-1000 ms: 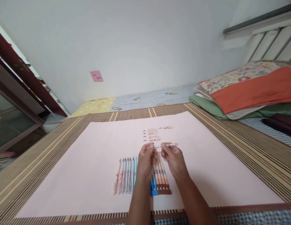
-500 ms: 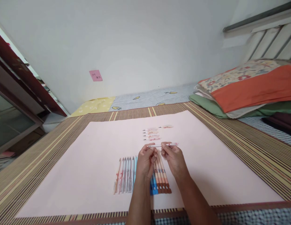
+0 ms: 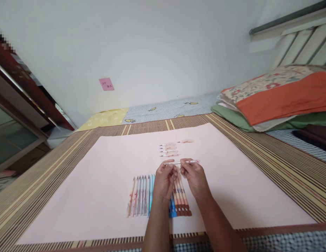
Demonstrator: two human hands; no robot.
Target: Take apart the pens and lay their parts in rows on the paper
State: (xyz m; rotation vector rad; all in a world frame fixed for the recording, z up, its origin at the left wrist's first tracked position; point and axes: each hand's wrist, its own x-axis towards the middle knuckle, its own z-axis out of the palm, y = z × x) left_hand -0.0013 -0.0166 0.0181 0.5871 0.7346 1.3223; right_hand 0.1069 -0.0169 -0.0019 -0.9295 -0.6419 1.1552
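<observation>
Both hands on one pale pen (image 3: pixel 178 162), held crosswise over the paper. Left hand (image 3: pixel 165 176) pinches its left end between thumb and fingers; right hand (image 3: pixel 194 175) pinches it around the middle, thumb and index on the barrel, remaining fingers curled. Pen's right end pokes out past the right hand, pinkish marking there. Short stretch of barrel visible between the two grips.

Just beyond the hands: four slim dark-tipped pens (image 3: pixel 168 151) stacked one above another, tips left. One more single dark-tipped pen (image 3: pixel 185 141) up and to the right of them, same direction, apart from the stack.

Nearer side: side-by-side row of pens, points away from the person. Left to right: clear patterned pens (image 3: pixel 138 197), light blue pens (image 3: pixel 152 187), darker blue pens (image 3: pixel 173 210), then peach pens (image 3: pixel 181 199) with brown ends. Left forearm covers the row's middle, so no count.

All on a large pale pink sheet (image 3: pixel 86 192), which lies on a striped mat (image 3: pixel 236 154). Past the mat: checked cloth (image 3: pixel 163 108), yellow cloth (image 3: pixel 107 117) to its left. Folded bedding (image 3: pixel 281 98) piled at right, under a radiator (image 3: pixel 304 45). Pink note (image 3: pixel 106 84) on the wall (image 3: pixel 163 52).
</observation>
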